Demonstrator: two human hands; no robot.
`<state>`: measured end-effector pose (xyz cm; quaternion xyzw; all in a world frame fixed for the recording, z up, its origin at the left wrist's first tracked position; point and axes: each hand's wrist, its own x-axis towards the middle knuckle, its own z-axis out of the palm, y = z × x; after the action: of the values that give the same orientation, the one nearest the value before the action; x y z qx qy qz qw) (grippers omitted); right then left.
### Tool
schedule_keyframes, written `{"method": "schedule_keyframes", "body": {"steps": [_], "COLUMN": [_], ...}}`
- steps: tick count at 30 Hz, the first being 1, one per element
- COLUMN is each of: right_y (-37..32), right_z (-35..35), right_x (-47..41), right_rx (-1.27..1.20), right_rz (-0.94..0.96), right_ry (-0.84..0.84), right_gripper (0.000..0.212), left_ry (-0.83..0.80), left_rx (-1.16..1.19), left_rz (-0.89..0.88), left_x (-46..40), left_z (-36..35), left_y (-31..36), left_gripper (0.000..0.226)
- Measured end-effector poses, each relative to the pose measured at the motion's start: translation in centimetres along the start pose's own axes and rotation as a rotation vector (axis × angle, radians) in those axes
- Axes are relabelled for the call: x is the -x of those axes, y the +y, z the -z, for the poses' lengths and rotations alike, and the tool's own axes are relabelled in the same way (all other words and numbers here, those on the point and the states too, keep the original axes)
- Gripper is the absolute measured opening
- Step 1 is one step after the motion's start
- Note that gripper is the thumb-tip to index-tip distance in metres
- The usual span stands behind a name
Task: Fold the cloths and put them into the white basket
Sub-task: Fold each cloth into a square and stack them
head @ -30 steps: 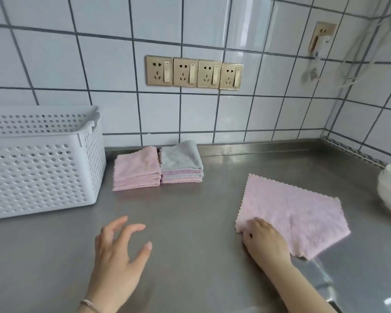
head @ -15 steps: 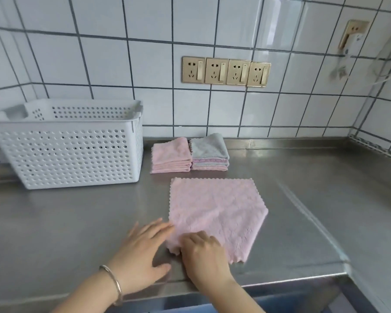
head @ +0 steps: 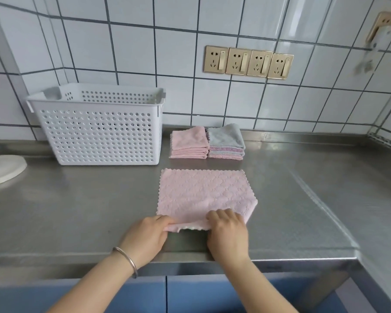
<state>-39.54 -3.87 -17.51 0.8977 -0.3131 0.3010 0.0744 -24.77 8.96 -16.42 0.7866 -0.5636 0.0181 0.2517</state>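
Both hands, left hand (head: 145, 238) and right hand (head: 227, 233), are pinching the pink cloth's (head: 203, 193) near edge; cloth is stretching away toward the stacks.

cloth (head: 203, 193): pale pink, embossed texture, zigzag edges
basket (head: 99, 136): white, dotted with round holes
left stack (head: 189, 143): pink
right stack (head: 226, 141): grey on top, pink and grey below
surface (head: 77, 211): brushed steel grey
sockets (head: 248, 62): gold
wall tiles (head: 133, 46): white, dark grout

Pink cloth (head: 203, 193) flat on counter (near edge lifted); white basket (head: 99, 132) upright, behind-left.
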Motion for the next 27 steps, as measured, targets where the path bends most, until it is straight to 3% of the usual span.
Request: {"method": "schedule_keyframes", "body": {"steps": [5, 9, 14, 18, 22, 24, 27], "right_y": [4.8, 8.4, 10.9, 12.5, 13.1, 13.2, 13.0], "right_z": [2.3, 3.3, 3.6, 3.7, 4.7, 5.0, 5.2], "right_x": [0.0, 0.5, 0.9, 1.3, 1.5, 1.6, 2.3], "right_rx": [0.09, 0.16, 0.173, 0.141, -0.013, -0.076, -0.274], "right_rz": [-0.08, -0.114, -0.122, -0.197, -0.165, -0.088, -0.123], "right_ry": [-0.05, 0.035, 0.132, 0.096, 0.137, 0.045, -0.338], "right_gripper": [0.029, 0.035, 0.023, 0.039, 0.012, 0.011, 0.017], "left_ry": [0.027, 0.011, 0.095, 0.148, 0.152, 0.151, 0.174], "left_rx": [-0.039, -0.024, -0.068, -0.102, -0.106, -0.11, -0.124], "left_rz": [0.007, 0.038, 0.085, 0.109, 0.094, 0.09, 0.068], "left_x": [-0.5, -0.8, -1.0, -1.3, -0.9, -0.6, -0.3], "left_z": [0.0, 0.1, -0.3, -1.0, -1.1, -1.0, -0.5], "left_y": [-0.2, 0.1, 1.3, 1.7, 1.0, 0.4, 0.1], "left_gripper": [0.043, 0.023, 0.016, 0.023, 0.009, 0.016, 0.009]}}
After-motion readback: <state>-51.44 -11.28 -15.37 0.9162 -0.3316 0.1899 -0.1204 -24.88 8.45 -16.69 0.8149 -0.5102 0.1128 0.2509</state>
